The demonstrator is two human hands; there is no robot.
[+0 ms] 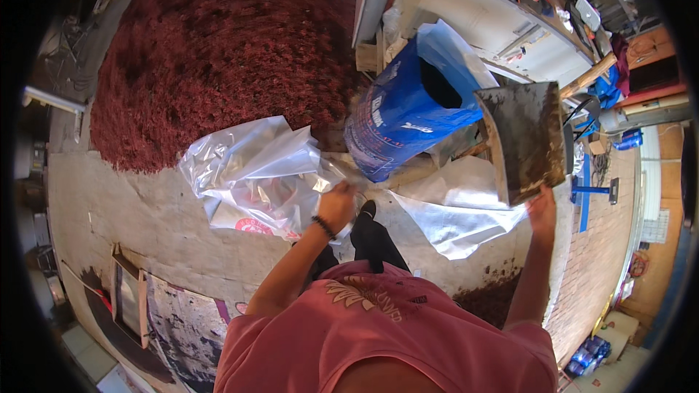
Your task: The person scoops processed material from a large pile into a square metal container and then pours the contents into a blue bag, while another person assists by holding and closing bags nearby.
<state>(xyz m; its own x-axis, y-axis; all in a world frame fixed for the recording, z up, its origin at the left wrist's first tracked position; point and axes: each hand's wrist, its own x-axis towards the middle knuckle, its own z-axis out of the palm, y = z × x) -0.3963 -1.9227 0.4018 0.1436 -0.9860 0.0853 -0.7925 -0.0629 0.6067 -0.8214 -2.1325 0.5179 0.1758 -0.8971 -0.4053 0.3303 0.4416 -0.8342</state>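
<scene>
Two hands occupied beside the red heap: plastic sheet in my left, metal scoop in my right.

A large heap of dark red material (218, 44) covers the concrete floor (131, 211) ahead. An open blue sack (408, 113) leans just right of it, mouth upward. Crumpled clear plastic sheeting (247, 171) lies between the heap and me; my left hand (336, 206) has its fingers closed on the sheet's edge. My right hand (542, 211) is raised, fingers wrapped round the lower edge of a soiled flat metal scoop (524, 138), held just beside the sack's mouth.
</scene>
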